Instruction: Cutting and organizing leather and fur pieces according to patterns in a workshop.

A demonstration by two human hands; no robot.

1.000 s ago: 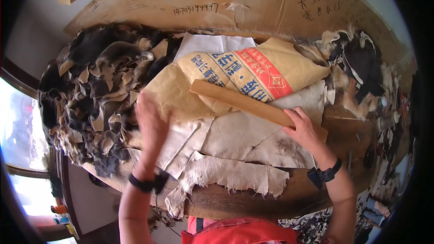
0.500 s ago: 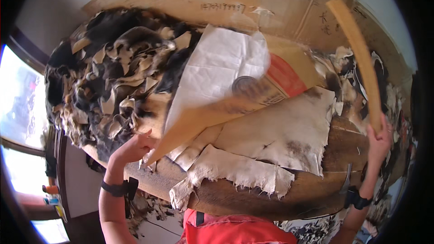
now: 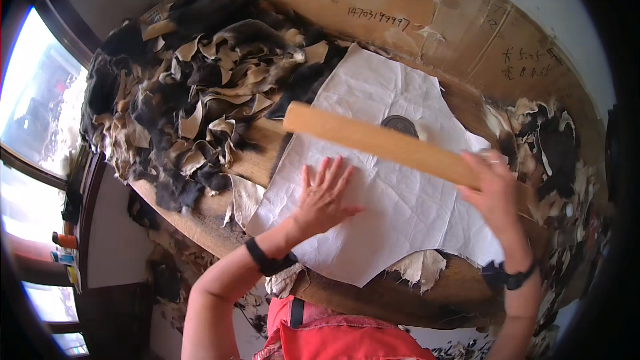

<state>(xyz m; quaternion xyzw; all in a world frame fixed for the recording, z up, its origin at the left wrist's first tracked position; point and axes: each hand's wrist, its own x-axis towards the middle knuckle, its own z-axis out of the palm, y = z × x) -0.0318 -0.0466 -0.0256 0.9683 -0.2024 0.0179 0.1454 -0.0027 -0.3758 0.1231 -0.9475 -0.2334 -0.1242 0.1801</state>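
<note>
A large white paper sheet (image 3: 407, 220) with curved cutouts lies across the middle of the wooden bench (image 3: 413, 297), over pale hide (image 3: 417, 270) that shows at its lower edge. My left hand (image 3: 323, 197) lies flat on the paper, fingers spread. My right hand (image 3: 490, 187) grips a long flat wooden strip (image 3: 360, 137), held slanting across the paper's upper half; motion slightly blurs that hand. A dark round object (image 3: 397, 121) rests on the paper, partly hidden behind the strip.
Heaps of black and tan fur scraps (image 3: 200, 73) cover the bench's left part, with more (image 3: 553, 147) at the right. A cardboard backboard (image 3: 400, 0) stands behind. A bright window (image 3: 30, 87) is at the left, with several thread spools (image 3: 65, 240) near it.
The tan printed sheet has been flipped, leaving its white side up. The wooden strip swung up to the right and is back across the sheet. My left hand has moved onto the paper.
</note>
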